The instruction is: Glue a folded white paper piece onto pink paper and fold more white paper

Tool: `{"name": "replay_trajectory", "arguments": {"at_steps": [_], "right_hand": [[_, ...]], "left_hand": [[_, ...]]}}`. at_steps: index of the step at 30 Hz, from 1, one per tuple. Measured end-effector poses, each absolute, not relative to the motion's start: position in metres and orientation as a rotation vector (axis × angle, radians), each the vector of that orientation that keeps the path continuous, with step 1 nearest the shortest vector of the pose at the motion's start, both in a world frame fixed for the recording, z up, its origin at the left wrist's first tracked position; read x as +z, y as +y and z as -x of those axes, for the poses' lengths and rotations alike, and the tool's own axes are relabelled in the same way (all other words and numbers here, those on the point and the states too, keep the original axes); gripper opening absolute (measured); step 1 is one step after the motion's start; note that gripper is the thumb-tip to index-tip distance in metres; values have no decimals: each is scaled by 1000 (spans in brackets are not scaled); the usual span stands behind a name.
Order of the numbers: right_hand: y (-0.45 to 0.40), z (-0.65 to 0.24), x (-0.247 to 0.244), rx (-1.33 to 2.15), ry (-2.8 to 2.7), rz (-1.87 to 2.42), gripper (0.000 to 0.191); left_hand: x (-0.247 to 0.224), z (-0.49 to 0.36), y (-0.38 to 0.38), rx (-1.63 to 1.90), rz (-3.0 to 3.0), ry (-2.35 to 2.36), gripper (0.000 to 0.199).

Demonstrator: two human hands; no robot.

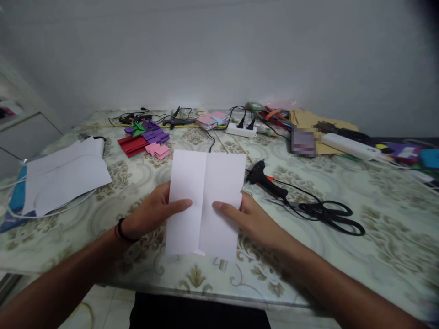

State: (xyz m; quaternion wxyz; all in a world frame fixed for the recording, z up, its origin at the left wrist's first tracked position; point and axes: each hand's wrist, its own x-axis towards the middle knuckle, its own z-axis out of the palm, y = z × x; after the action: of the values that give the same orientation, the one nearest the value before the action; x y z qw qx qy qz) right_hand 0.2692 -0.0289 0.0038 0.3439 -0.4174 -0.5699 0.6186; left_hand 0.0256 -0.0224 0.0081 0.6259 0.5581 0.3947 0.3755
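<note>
A white sheet of paper (221,228), with its two sides folded in toward a middle seam, is held up over the patterned tablecloth near the front edge. My left hand (159,208) grips its left side, the thumb lying across the front and the fingers behind. On the right side, my right hand (245,212) holds it the same way, thumb on the front. A black glue gun (265,179) lies on the table just right of the paper, and black-handled scissors (322,211) rest beyond it.
White paper (68,176) and a cable lie at the left. Folded red (133,145), purple, green and pink papers sit behind. A power strip (241,130), yellow envelopes (308,119) and a white device (351,146) line the back and right.
</note>
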Motion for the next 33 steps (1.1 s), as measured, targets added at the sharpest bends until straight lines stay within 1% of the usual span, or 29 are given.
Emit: {"name": "replay_trajectory", "arguments": {"at_steps": [3,10,14,16,19,21,23,26,27,30,33], "right_hand": [[-29,-269,5,1662,-1471,1088,39],[-30,-267,6,1687,-1505,1108,37],[-28,-268,4,1605,-1515,1069,35],[-24,-270,4,1523,-1494,1040,44],[-17,-274,3,1450,-1461,969,66],[-12,-277,4,1428,-1443,940,69],[-11,-279,5,1422,-1441,922,61],[-14,-281,8,1441,-1506,868,39],[-16,-281,10,1445,-1552,834,36],[-21,-279,13,1359,-1763,732,36],[-24,-274,12,1239,-1892,745,31]], "left_hand": [[5,-23,-23,840,-1219,867,41],[1,-20,-21,786,-1224,939,41],[0,-19,-19,814,-1219,940,42],[2,-18,-18,835,-1198,932,40],[9,-20,-16,898,-1139,935,36],[13,-21,-14,938,-1111,944,35],[14,-21,-13,960,-1106,943,35],[10,-20,-11,948,-1140,954,33],[7,-19,-11,938,-1166,968,32],[1,-18,-12,892,-1261,1022,33],[3,-21,-16,792,-1378,1025,35]]}}
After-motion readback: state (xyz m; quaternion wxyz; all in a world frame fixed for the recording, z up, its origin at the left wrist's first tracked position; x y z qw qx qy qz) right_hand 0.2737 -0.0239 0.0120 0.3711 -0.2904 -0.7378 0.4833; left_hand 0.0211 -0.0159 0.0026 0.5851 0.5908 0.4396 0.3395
